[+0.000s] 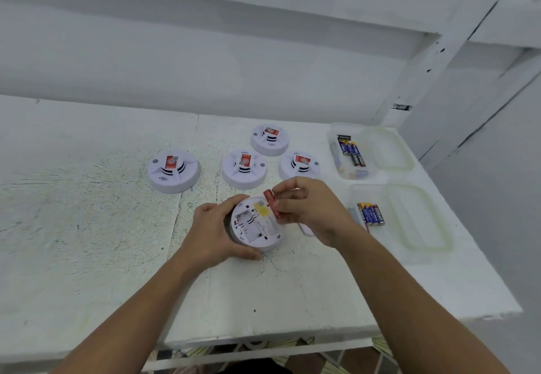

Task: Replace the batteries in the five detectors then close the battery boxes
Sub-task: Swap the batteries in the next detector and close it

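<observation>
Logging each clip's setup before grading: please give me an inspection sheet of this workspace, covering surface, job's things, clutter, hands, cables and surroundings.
Surface: white table, scuffed and stained.
Job's things: four detectors sit face up on the table; fifth detector underside up, battery box open; red battery; more batteries in the far tub and near tub.
Clutter: tub lids lie beside the tubs.
Hands: left hand grips the fifth detector; right hand pinches the red battery at its edge.
Cables: nothing seen.
Surroundings: white wall, white post at right.
</observation>
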